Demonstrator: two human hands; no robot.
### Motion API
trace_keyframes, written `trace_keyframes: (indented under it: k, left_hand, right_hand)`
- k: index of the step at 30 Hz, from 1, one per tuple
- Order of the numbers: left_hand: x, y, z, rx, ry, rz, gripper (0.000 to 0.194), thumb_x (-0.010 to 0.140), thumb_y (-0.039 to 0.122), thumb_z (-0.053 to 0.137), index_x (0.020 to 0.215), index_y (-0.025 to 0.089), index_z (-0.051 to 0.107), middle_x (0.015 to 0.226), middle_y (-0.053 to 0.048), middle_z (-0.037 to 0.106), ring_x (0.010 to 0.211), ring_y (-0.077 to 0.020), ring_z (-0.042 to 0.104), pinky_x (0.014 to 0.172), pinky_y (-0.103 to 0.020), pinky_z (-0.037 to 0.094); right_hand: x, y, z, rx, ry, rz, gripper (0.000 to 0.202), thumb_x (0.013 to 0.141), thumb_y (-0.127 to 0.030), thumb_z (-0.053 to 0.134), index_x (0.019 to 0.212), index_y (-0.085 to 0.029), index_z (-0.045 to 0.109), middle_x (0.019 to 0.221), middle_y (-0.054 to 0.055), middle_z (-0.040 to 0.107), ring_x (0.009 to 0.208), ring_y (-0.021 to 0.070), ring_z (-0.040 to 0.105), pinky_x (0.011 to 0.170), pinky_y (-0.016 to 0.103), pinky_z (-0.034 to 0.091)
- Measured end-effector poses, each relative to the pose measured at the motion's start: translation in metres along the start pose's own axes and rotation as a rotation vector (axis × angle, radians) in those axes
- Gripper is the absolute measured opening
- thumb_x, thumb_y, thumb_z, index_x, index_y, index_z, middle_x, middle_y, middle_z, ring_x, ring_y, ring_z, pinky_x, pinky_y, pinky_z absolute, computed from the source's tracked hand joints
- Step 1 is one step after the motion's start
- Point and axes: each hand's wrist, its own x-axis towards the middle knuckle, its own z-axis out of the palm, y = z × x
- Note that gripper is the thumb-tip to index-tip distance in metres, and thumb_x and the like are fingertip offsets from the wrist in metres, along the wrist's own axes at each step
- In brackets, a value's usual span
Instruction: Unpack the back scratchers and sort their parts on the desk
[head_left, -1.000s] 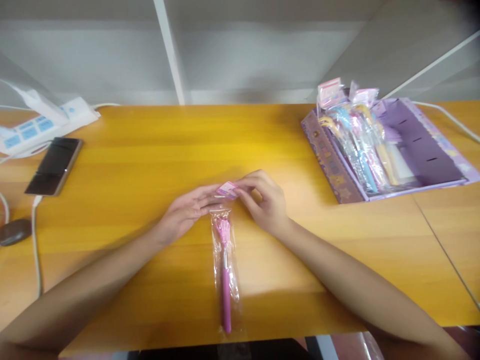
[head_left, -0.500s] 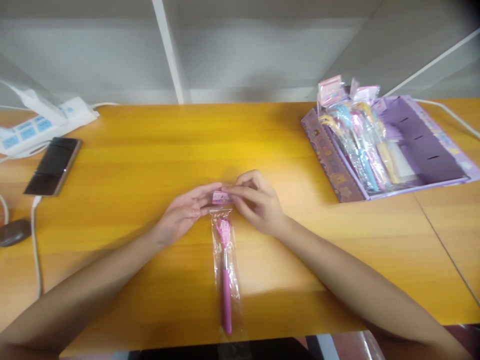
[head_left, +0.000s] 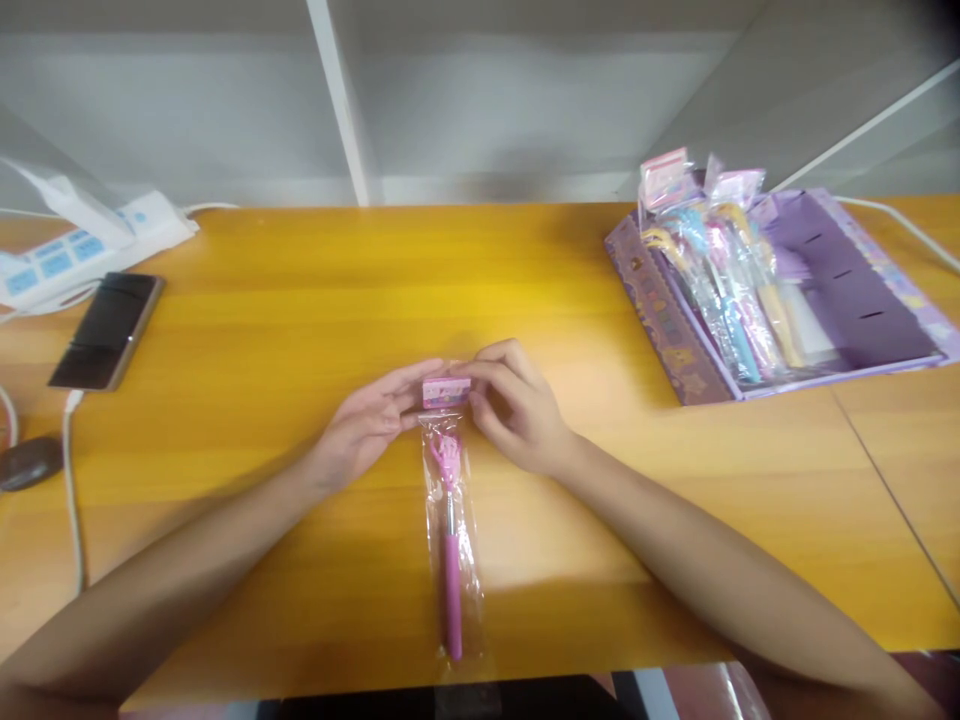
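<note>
A pink back scratcher (head_left: 453, 590) with a small hand-shaped head lies inside a clear plastic bag (head_left: 472, 560), its handle towards the near table edge. At the bag's top is a pink printed header card (head_left: 446, 393). My left hand (head_left: 367, 415) holds the card's left side, with its fingers reaching partly behind it. On the other side, my right hand (head_left: 517, 405) pinches the card's upper right edge between thumb and fingers. The fingertips behind the card are hidden.
At the right stands a purple open box (head_left: 877, 310) holding several bagged back scratchers (head_left: 739, 300). A phone (head_left: 109, 330) on a cable, a white power strip (head_left: 97, 250) and a dark computer mouse (head_left: 30, 463) lie at the left. A grey partition (head_left: 525, 110) rises behind the table.
My right fingers have shifted up and right along the header card, so more of its printed face shows. My left hand has barely moved, and the bagged back scratcher stays in place.
</note>
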Motion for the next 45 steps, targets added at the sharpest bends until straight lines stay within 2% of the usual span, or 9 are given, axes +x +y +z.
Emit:
trace_keyframes:
  k: [9, 15, 18, 21, 28, 34, 37, 41, 45]
  left_hand:
    - [-0.001, 0.001, -0.001, -0.011, -0.001, 0.014, 0.062, 0.092, 0.026, 0.068, 0.154, 0.026, 0.066, 0.169, -0.013, 0.054, 0.154, -0.0385, 0.052, 0.126, -0.062, 0.044]
    - [0.0, -0.002, 0.0, 0.01, -0.001, 0.021, 0.06, 0.095, 0.026, 0.071, 0.154, 0.028, 0.064, 0.167, -0.014, 0.055, 0.152, -0.0383, 0.055, 0.124, -0.061, 0.048]
    - [-0.001, -0.005, 0.001, 0.082, 0.041, 0.037, 0.071, 0.098, 0.026, 0.074, 0.164, 0.038, 0.051, 0.167, -0.012, 0.055, 0.149, -0.0341, 0.058, 0.121, -0.057, 0.052]
    - [-0.003, -0.008, 0.002, 0.177, 0.109, -0.047, 0.086, 0.098, 0.028, 0.079, 0.172, 0.037, 0.036, 0.161, -0.015, 0.061, 0.142, -0.0326, 0.066, 0.119, -0.054, 0.055]
    - [-0.005, -0.008, 0.01, 0.264, 0.127, -0.167, 0.039, 0.1, 0.031, 0.076, 0.135, 0.018, 0.067, 0.124, -0.012, 0.082, 0.112, -0.0265, 0.081, 0.108, -0.05, 0.065]
    - [-0.001, -0.003, 0.011, 0.251, 0.13, -0.125, 0.039, 0.097, 0.029, 0.08, 0.132, 0.017, 0.069, 0.124, -0.013, 0.081, 0.114, -0.0265, 0.08, 0.103, -0.044, 0.067]
    - [-0.002, -0.004, 0.009, 0.256, 0.149, -0.169, 0.032, 0.098, 0.034, 0.08, 0.124, 0.017, 0.071, 0.116, -0.011, 0.083, 0.105, -0.0256, 0.082, 0.098, -0.045, 0.069]
    - [-0.005, -0.009, 0.008, 0.303, 0.198, -0.201, 0.028, 0.098, 0.037, 0.08, 0.117, 0.019, 0.071, 0.108, -0.008, 0.085, 0.101, -0.0249, 0.084, 0.095, -0.043, 0.069]
    - [-0.006, -0.007, 0.009, 0.284, 0.14, -0.217, 0.025, 0.1, 0.038, 0.077, 0.117, 0.02, 0.071, 0.113, -0.009, 0.085, 0.099, -0.0248, 0.085, 0.096, -0.044, 0.069]
  right_hand:
    - [0.003, -0.001, 0.001, 0.052, 0.048, 0.027, 0.033, 0.101, -0.01, 0.057, 0.121, -0.029, 0.075, 0.119, 0.01, 0.057, 0.104, 0.0261, 0.066, 0.087, 0.047, 0.061]
    - [0.002, 0.001, 0.007, 0.272, 0.075, 0.187, 0.042, 0.103, -0.02, 0.069, 0.142, -0.03, 0.061, 0.115, 0.006, 0.07, 0.081, 0.0168, 0.07, 0.073, 0.034, 0.062]
    - [0.004, 0.0, 0.006, 0.309, 0.105, 0.202, 0.045, 0.101, -0.018, 0.074, 0.143, -0.028, 0.061, 0.097, 0.001, 0.073, 0.08, 0.0168, 0.071, 0.072, 0.032, 0.061]
    - [0.005, -0.002, 0.002, 0.177, 0.123, 0.095, 0.022, 0.103, -0.015, 0.071, 0.121, -0.026, 0.075, 0.099, 0.004, 0.072, 0.085, 0.0179, 0.07, 0.075, 0.034, 0.06]
    - [0.003, -0.004, 0.002, 0.063, 0.004, -0.106, 0.02, 0.102, -0.013, 0.068, 0.115, -0.026, 0.076, 0.111, 0.008, 0.064, 0.098, 0.022, 0.068, 0.08, 0.038, 0.062]
    - [0.005, -0.004, 0.002, 0.174, -0.07, -0.08, 0.01, 0.104, -0.018, 0.067, 0.11, -0.023, 0.073, 0.118, 0.011, 0.063, 0.103, 0.0234, 0.069, 0.085, 0.041, 0.063]
    - [0.003, -0.001, 0.005, 0.219, -0.069, -0.007, 0.003, 0.104, -0.025, 0.072, 0.106, -0.023, 0.07, 0.11, 0.008, 0.067, 0.094, 0.0201, 0.069, 0.079, 0.035, 0.061]
    - [-0.001, 0.004, 0.01, 0.388, -0.142, 0.241, 0.027, 0.101, -0.032, 0.078, 0.121, -0.024, 0.062, 0.084, -0.003, 0.063, 0.069, 0.0129, 0.059, 0.062, 0.027, 0.05]
    - [-0.001, 0.001, 0.008, 0.516, -0.246, 0.337, 0.03, 0.105, -0.034, 0.071, 0.132, -0.024, 0.062, 0.088, -0.002, 0.065, 0.072, 0.0131, 0.06, 0.065, 0.028, 0.051]
